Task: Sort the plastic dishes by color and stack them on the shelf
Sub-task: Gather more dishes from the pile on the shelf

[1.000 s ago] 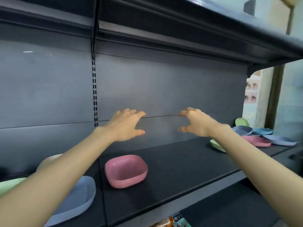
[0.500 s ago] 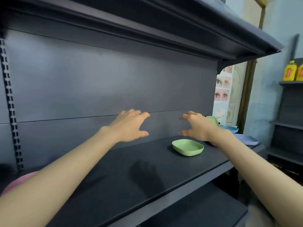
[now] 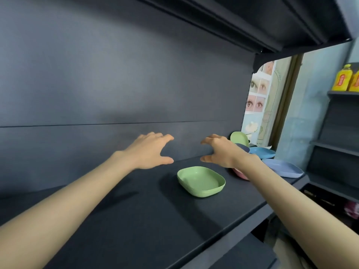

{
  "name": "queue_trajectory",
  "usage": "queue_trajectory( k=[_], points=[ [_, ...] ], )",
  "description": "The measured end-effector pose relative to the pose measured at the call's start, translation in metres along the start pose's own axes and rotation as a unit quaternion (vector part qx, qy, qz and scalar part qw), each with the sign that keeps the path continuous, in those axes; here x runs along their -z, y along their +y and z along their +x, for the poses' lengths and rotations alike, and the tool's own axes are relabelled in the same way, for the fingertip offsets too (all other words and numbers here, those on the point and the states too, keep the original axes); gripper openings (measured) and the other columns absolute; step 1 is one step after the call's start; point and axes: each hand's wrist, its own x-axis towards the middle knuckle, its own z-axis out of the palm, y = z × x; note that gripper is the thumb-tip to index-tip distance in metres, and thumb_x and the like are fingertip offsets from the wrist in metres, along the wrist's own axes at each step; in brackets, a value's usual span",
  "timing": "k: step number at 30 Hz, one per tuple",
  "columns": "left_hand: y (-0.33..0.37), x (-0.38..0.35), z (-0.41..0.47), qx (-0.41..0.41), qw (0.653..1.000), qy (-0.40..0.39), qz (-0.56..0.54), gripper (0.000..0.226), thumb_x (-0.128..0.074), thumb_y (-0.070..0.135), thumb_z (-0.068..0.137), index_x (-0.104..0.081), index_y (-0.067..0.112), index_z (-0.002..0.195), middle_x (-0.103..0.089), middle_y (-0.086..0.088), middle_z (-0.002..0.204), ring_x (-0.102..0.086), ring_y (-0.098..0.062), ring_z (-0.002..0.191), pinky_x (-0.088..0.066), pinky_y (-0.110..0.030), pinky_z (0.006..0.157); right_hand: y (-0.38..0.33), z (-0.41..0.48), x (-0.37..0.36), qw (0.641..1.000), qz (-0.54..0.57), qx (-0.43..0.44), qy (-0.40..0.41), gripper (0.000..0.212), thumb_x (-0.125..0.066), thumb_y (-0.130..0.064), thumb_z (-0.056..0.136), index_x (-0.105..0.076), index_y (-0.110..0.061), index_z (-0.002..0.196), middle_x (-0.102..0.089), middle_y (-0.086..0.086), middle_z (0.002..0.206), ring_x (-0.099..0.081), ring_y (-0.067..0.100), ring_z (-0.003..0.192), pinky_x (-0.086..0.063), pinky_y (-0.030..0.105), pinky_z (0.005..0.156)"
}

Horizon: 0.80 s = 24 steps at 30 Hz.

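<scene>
Green bowl (image 3: 201, 181) sits alone on the shelf (image 3: 136, 220), open side up, and both hands hover just above and behind it. Left hand (image 3: 149, 151) is spread wide, thumb and fingers apart, holding nothing. Right hand (image 3: 221, 152) matches it, fanned out and empty. Neither touches a dish.

Here is where it could go wrong. The right forearm hangs right in front of the pink dish (image 3: 240, 174), half hiding it, and that dish sits at the edge of a crowded pile. If the elbow drops or swings outward, the pink dish probably gets shoved into its neighbours. The pale plate (image 3: 282, 167) lies at the very end of the shelf, so one nudge down the line could send it over. The blue plate (image 3: 262, 152) behind it looks safer, further in.

Watch the green dish (image 3: 240, 138) too. It stands tilted against the back wall, just behind the right hand. A brush from the knuckles could tip it flat onto the pile.

And the bowl itself is light plastic on a smooth dark shelf. A one-sided grab will likely skate it toward the front lip, so both hands should close together.
</scene>
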Motion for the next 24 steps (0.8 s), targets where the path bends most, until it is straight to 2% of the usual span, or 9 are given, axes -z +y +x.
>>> queue_trajectory(
  k=[7,12,15,20,24],
  points=[
    [0.005,-0.045,0.037,0.036,0.996,-0.051,-0.057,0.068,-0.056,0.052,0.088,-0.028,0.027,0.145,-0.046,0.001,0.138,-0.038,-0.019,0.129,-0.033,-0.036,0.105,0.053,0.037,-0.036,0.998,0.052,0.01,-0.03,0.059,-0.066,-0.037,0.086,-0.045,-0.015,0.137,-0.045,0.008,0.132,-0.045,0.029,0.122,-0.039,0.035,0.098],
    [0.014,-0.076,0.04,0.1,0.983,-0.062,-0.14,0.072,-0.061,0.055,0.083,-0.032,0.028,0.144,-0.043,0.004,0.143,-0.037,-0.013,0.133,-0.033,-0.034,0.109,0.083,0.057,-0.059,0.992,0.1,0.048,-0.054,0.058,-0.066,-0.037,0.086,-0.047,-0.013,0.135,-0.048,0.009,0.131,-0.045,0.027,0.122,-0.038,0.032,0.097],
    [0.028,-0.093,0.035,0.158,0.966,-0.052,-0.196,0.076,-0.065,0.056,0.079,-0.035,0.026,0.143,-0.046,0.002,0.141,-0.042,-0.01,0.13,-0.035,-0.032,0.108,0.098,0.062,-0.072,0.983,0.147,0.087,-0.067,0.056,-0.066,-0.037,0.087,-0.048,-0.013,0.135,-0.048,0.008,0.135,-0.045,0.024,0.126,-0.037,0.028,0.097],
    [0.064,-0.114,0.025,0.258,0.928,-0.023,-0.267,0.087,-0.067,0.055,0.075,-0.028,0.022,0.146,-0.041,-0.002,0.145,-0.049,-0.014,0.124,-0.038,-0.023,0.098,0.122,0.059,-0.096,0.958,0.24,0.127,-0.096,0.055,-0.064,-0.04,0.087,-0.049,-0.016,0.135,-0.052,0.002,0.135,-0.052,0.018,0.117,-0.038,0.021,0.088],
    [0.087,-0.129,0.013,0.327,0.882,0.001,-0.339,0.117,-0.072,0.069,0.06,-0.016,0.021,0.15,-0.035,-0.004,0.149,-0.048,-0.013,0.125,-0.037,-0.022,0.099,0.134,0.051,-0.113,0.934,0.309,0.146,-0.106,0.058,-0.06,-0.045,0.088,-0.046,-0.018,0.137,-0.053,0.0,0.136,-0.053,0.016,0.119,-0.037,0.021,0.089]
  ],
)
